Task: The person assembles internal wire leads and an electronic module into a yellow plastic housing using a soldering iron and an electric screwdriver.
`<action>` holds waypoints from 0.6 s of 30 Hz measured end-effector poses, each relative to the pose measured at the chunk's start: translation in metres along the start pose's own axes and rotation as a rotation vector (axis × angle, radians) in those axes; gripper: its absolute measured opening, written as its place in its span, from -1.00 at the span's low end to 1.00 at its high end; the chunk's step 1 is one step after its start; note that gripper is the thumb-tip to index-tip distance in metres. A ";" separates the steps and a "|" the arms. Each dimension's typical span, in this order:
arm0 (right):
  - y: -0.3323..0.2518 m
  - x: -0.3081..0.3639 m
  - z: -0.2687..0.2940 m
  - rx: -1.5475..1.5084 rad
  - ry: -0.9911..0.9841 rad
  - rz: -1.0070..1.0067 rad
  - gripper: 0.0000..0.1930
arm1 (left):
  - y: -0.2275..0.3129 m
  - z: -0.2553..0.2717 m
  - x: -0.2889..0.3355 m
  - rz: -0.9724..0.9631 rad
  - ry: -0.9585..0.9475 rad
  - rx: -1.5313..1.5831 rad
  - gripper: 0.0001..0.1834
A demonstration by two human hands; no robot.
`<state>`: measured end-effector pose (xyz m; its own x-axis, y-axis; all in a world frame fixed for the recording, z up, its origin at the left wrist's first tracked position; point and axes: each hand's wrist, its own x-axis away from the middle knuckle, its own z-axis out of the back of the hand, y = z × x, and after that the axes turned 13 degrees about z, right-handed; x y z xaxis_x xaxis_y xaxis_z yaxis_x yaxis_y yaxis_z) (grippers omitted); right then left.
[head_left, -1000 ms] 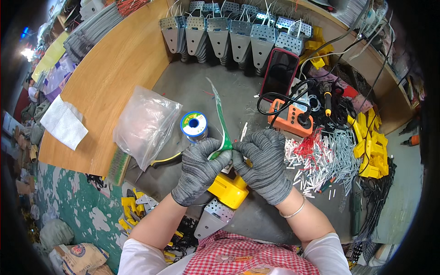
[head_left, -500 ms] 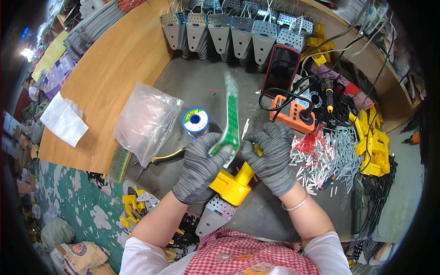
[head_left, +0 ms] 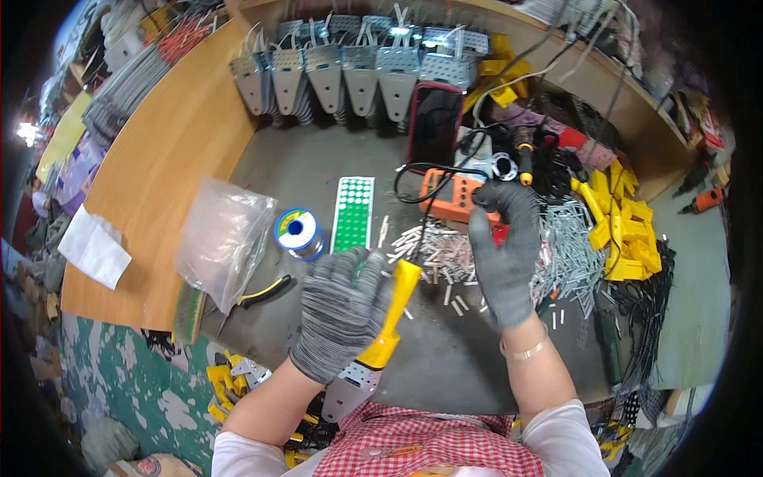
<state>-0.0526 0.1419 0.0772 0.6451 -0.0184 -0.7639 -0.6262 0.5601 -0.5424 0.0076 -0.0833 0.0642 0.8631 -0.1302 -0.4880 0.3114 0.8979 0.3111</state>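
Observation:
My left hand [head_left: 338, 314], in a grey knitted glove, rests over the near end of a green sheet with white round dots [head_left: 353, 215], its fingers stretched out. Beside and partly under that hand is a yellow plastic part [head_left: 399, 298] with an upright arm, joined to a perforated metal bracket [head_left: 348, 391] near my apron. My right hand [head_left: 507, 254], gloved too, reaches over the piles at the right, close to an orange box with sockets [head_left: 453, 195]. Its thumb and fingers are apart, somewhat blurred, with nothing visible between them.
A solder wire spool [head_left: 300, 234], clear plastic bag [head_left: 222, 238] and pliers [head_left: 266, 292] lie at left. White tubes [head_left: 437, 246], screws [head_left: 572, 246] and yellow parts [head_left: 624, 226] are heaped at right. Metal brackets [head_left: 324, 75] line the back near a phone [head_left: 435, 127].
The dotted sheet has gone from raised in my left hand to flat on the table. My right hand has moved away from the yellow part, rightward and farther out. The view has shifted.

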 end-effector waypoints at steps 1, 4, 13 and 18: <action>0.022 -0.004 -0.002 0.174 0.038 0.033 -0.63 | 0.018 0.000 -0.003 0.051 -0.147 0.034 -0.36; 0.077 -0.015 0.008 0.187 -0.224 -0.034 -0.71 | 0.037 -0.015 0.001 0.171 -0.296 0.090 -0.23; 0.022 0.015 0.101 -0.265 -0.638 -0.126 -0.67 | 0.001 0.132 0.080 0.356 -0.766 0.327 -0.29; 0.143 0.012 0.139 0.446 -0.472 -0.128 -0.71 | -0.010 0.168 0.163 0.505 -1.144 -0.567 -0.73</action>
<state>-0.0735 0.3369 0.0386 0.8885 0.2008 -0.4126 -0.3560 0.8689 -0.3439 0.2116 -0.1844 0.1191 0.7626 0.2362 0.6022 -0.0962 0.9620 -0.2554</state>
